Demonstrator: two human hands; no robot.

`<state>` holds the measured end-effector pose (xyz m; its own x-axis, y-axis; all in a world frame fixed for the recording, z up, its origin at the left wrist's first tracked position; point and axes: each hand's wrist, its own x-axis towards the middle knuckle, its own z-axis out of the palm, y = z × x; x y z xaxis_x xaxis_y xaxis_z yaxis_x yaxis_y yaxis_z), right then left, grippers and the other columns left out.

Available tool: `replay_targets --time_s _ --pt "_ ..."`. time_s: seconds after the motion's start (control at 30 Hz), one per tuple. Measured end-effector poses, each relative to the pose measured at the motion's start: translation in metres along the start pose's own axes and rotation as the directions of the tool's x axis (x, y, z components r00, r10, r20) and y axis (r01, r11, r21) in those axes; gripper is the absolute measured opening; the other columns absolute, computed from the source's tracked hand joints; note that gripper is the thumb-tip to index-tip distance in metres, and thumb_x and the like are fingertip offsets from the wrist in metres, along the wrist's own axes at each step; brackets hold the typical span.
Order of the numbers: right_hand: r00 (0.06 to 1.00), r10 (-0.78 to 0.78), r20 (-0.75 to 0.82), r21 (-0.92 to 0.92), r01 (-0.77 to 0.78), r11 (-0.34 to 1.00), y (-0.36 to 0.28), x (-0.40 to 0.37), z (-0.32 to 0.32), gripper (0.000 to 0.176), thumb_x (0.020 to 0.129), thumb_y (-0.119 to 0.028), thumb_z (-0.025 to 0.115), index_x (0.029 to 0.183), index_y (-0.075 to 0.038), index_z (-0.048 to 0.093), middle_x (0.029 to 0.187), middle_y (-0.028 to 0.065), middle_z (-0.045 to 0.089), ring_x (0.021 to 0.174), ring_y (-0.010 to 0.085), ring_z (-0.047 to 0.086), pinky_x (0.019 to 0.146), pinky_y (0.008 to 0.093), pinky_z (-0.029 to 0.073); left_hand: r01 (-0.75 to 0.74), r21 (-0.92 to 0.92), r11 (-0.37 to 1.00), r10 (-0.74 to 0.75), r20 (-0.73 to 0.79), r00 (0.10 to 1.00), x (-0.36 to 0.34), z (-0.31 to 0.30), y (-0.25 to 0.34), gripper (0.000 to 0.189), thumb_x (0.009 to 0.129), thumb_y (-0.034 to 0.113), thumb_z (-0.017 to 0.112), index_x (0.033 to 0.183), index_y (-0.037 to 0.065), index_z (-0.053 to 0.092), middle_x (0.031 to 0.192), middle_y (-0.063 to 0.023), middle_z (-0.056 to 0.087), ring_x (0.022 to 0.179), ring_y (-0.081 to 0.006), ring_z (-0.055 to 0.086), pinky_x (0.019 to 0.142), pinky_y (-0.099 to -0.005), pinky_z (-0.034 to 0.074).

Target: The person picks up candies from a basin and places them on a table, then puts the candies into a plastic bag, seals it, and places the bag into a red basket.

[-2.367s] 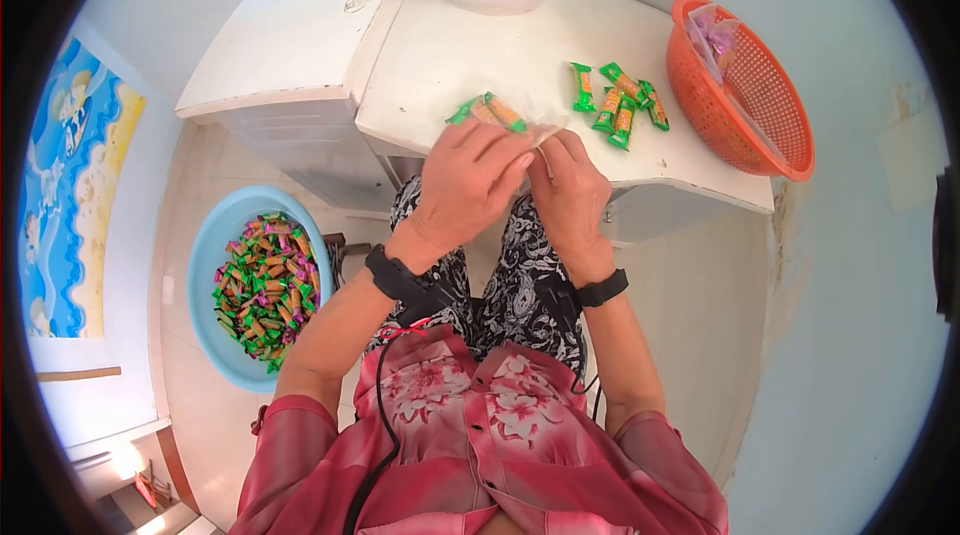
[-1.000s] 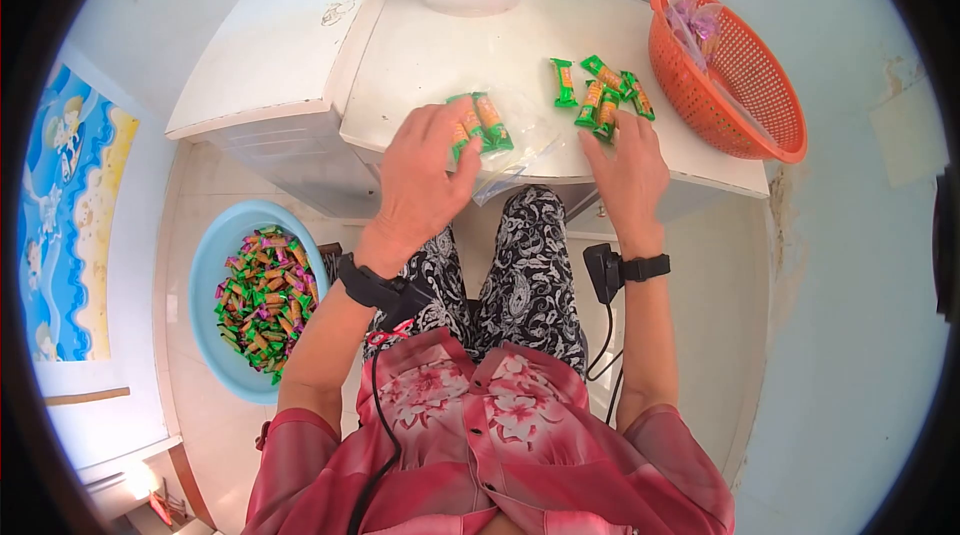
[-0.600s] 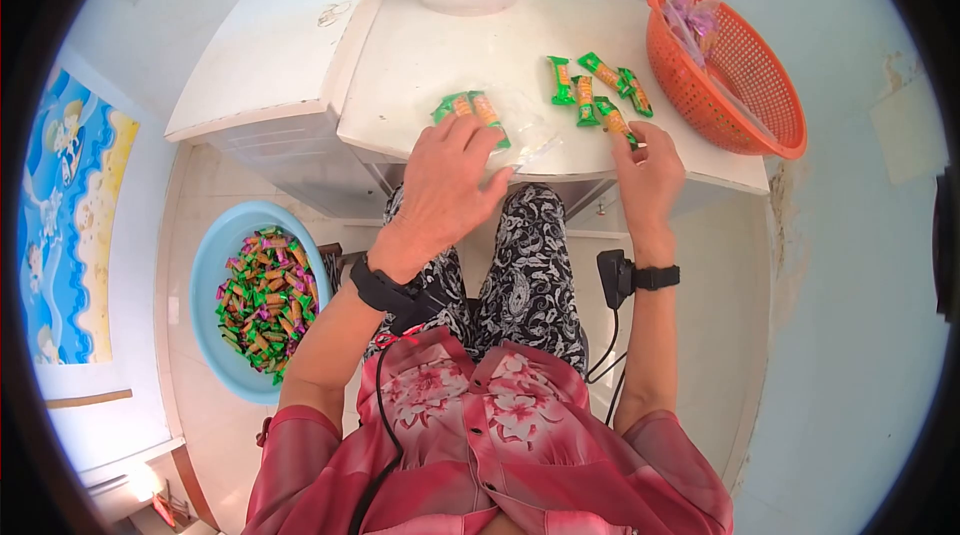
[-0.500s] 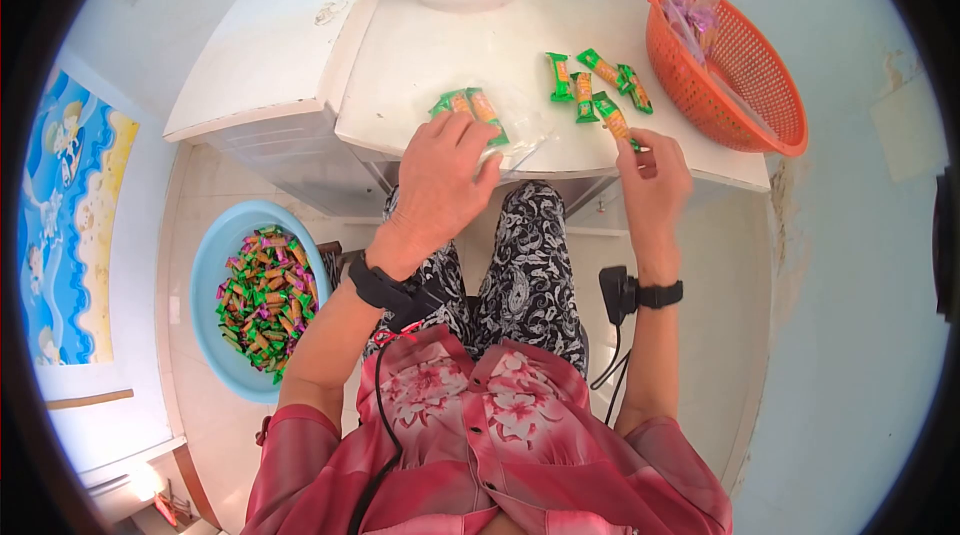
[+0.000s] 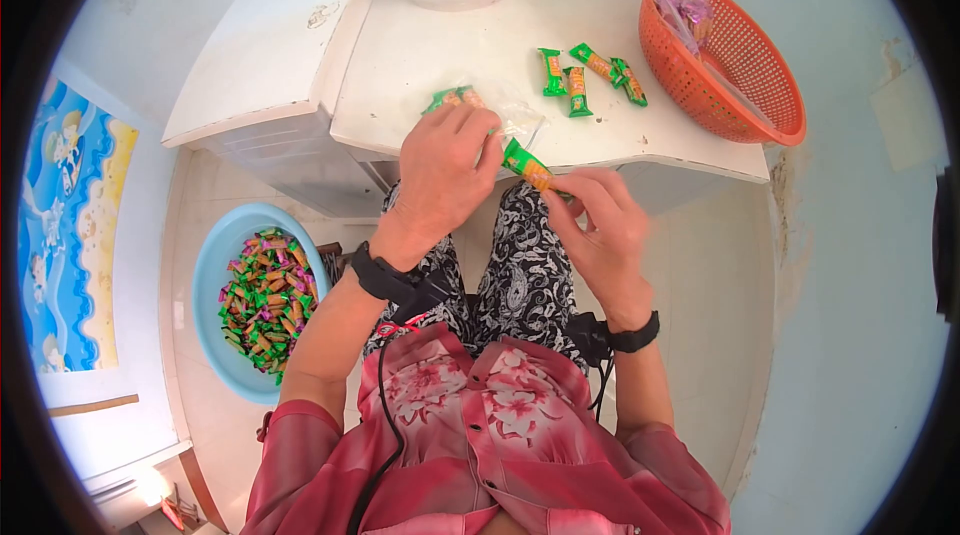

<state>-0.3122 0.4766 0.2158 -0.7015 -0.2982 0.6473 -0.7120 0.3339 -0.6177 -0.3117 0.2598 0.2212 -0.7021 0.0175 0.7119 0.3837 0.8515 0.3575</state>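
Right now I am holding one green-and-orange candy [image 5: 527, 165] up to the clear bag [image 5: 515, 117] lying at the near edge of the bench [image 5: 450, 45]. My right hand [image 5: 600, 225] is pinching the candy's near end between thumb and fingertips, while my left hand [image 5: 445, 160] is gripping the bag at its mouth, fingers curled. The candy is hanging just off the bench edge, between both hands, its far tip close to the bag. Slipping it in, I judge, calls for an open mouth and a straight, gentle push. A few loose candies [image 5: 585, 75] are lying farther back, near the orange basket [image 5: 740, 85].
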Motion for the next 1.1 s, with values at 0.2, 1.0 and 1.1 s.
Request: replay_targets --time_s 0.2,1.0,1.1 --pt "0.997 -0.048 -0.060 -0.109 0.042 0.993 0.013 0.017 0.029 0.019 0.088 -0.004 0.085 0.102 -0.006 0.072 0.095 0.0065 0.070 0.062 0.0194 0.066 0.055 0.0342 0.052 -0.083 0.043 0.996 0.085 -0.026 0.996 -0.001 -0.001 -0.001 0.013 0.090 0.005 0.075 0.103 0.006 0.071 0.090 -0.0101 0.067 0.086 -0.0336 0.067 0.076 -0.0444 0.055" --pt "0.995 -0.087 -0.040 -0.438 0.061 0.897 0.035 0.009 0.047 0.028 0.098 -0.012 0.074 0.126 -0.008 0.078 0.156 0.0192 0.056 0.140 0.0405 0.054 0.111 0.0534 0.046 0.387 -0.505 0.771 -0.413 0.066 0.908 -0.006 -0.006 -0.078 0.053 0.114 0.027 0.058 0.159 0.000 0.050 0.153 -0.0218 0.061 0.139 -0.0281 0.061 0.118 -0.0397 0.046" --pt "1.000 -0.024 -0.008 -0.456 0.017 0.890 0.031 0.003 0.050 0.031 0.103 -0.015 0.069 0.131 -0.004 0.075 0.162 0.0230 0.050 0.154 0.0454 0.040 0.120 0.0572 0.037 0.459 -0.614 0.642 -0.424 0.214 0.880 0.002 0.000 -0.092 0.066 0.117 0.040 0.048 0.167 -0.001 0.037 0.163 -0.0234 0.051 0.153 -0.0295 0.048 0.126 -0.0399 0.037"
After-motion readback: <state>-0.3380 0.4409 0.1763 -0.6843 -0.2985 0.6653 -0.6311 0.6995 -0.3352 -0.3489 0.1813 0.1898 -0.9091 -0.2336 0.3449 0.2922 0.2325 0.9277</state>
